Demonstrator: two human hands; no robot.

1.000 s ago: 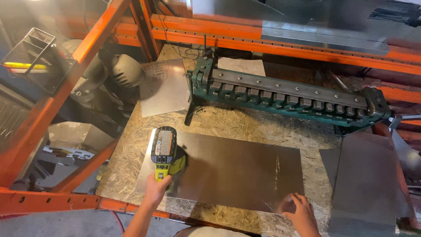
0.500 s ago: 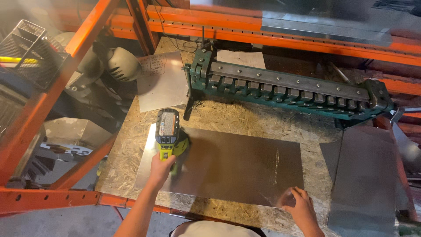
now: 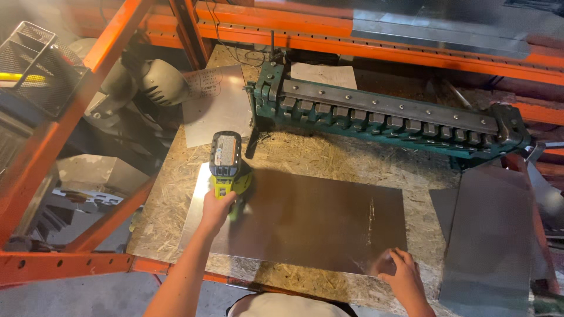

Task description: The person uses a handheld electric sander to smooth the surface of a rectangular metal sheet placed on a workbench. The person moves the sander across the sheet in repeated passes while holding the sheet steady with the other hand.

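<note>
Step in hand: the left hand (image 3: 216, 210) is closed round the grip of a yellow-green cordless power tool (image 3: 228, 165), w/ the tool body resting on the left end of the metal sheet (image 3: 305, 218). The right hand (image 3: 398, 275) lies open, fingers spread flat on the sheet's near right corner, pinning it down; it grips nothing. The sheet lies flat on the surface (image 3: 305, 154), long edge running left-right, near edge close to the surface's near edge.

Next move, as judged: the tool must track along the sheet w/o the sheet sliding, so the right hand needs firm downward pressure, kept well apart from the tool's path.

Surface: chipboard panel set in an orange steel rack (image 3: 376, 41). At the far side stands a green bench brake (image 3: 388, 117), approx. parallel to the sheet. A 2nd, paler sheet (image 3: 214, 108) lies far left; more sheet stock (image 3: 490, 240) leans at right. Room: workshop; wire basket (image 3: 35, 64) far left; grey floor below.
</note>
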